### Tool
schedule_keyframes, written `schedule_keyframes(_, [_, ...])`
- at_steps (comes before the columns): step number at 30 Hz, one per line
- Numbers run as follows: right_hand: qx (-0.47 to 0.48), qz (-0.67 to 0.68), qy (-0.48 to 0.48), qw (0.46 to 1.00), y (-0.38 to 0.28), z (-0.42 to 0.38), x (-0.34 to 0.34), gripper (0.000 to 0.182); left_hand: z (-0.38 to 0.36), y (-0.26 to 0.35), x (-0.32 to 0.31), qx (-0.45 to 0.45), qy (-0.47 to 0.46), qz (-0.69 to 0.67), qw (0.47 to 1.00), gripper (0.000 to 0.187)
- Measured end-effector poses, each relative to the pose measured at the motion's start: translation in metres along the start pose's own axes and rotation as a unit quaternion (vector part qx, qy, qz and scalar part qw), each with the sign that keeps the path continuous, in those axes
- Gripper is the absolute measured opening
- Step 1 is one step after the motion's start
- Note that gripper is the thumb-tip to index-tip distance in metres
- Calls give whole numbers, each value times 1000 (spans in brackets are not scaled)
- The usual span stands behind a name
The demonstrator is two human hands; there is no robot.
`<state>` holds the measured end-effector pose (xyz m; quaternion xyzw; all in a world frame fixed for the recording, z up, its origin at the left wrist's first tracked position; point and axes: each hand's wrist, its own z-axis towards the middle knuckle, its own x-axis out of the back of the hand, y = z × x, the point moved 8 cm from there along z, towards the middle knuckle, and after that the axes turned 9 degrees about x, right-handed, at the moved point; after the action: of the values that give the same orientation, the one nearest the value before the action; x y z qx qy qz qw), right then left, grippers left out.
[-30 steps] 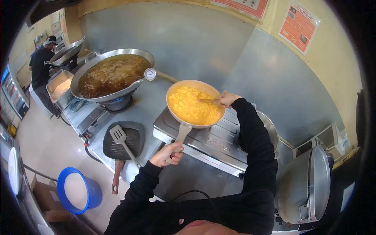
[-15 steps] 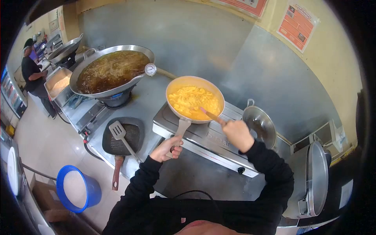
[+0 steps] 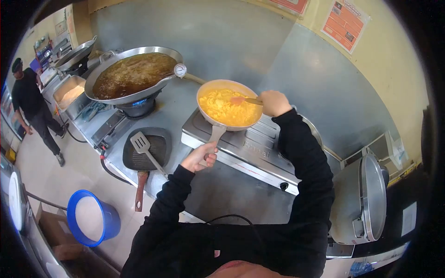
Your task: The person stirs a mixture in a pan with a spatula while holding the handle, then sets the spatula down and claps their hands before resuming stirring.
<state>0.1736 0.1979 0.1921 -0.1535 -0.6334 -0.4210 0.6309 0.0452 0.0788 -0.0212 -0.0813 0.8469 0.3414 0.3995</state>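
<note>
Yellow scrambled eggs (image 3: 225, 109) fill the light-coloured frying pan (image 3: 252, 91), which is over the left side of the gas stove (image 3: 250, 155). My left hand (image 3: 200, 156) is closed around the pan's handle (image 3: 217, 133). In my right hand (image 3: 274, 103), closed as well, is a spatula (image 3: 252, 101) with a wooden handle. Its pinkish head touches the eggs near the middle of the pan. My right fingers are partly hidden behind the back of the hand.
A wok of bubbling oil (image 3: 134, 78) with a dial thermometer (image 3: 180, 70) stands at the back left. Nearer are a grill pan (image 3: 157, 141) and a slotted turner (image 3: 141, 142). A blue bucket (image 3: 111, 222) sits on the floor; a person (image 3: 32, 99) walks at far left.
My right hand has moved up and away from me, bringing the spatula to the pan's far right side. My left hand keeps its hold. The person at left has turned and stepped nearer.
</note>
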Motion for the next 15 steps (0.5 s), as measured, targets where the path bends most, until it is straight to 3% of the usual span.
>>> schedule_keyframes(4, [32, -57, 7, 998, -39, -31, 34, 10, 1, 0, 0, -1, -17, -9, 1000, 27])
schedule_keyframes(7, [99, -6, 27, 995, -80, -45, 22, 13, 2, 0, 1, -1, -21, -8, 1000, 27])
schedule_keyframes(10, [87, 43, 89, 991, -91, -30, -6, 17, 0, 2, 0, -8, -10, -4, 1000, 26])
schedule_keyframes(15, [18, 43, 50, 998, -48, 13, -39, 19, 3, -3, 4, 4, -16, -13, 1000, 25])
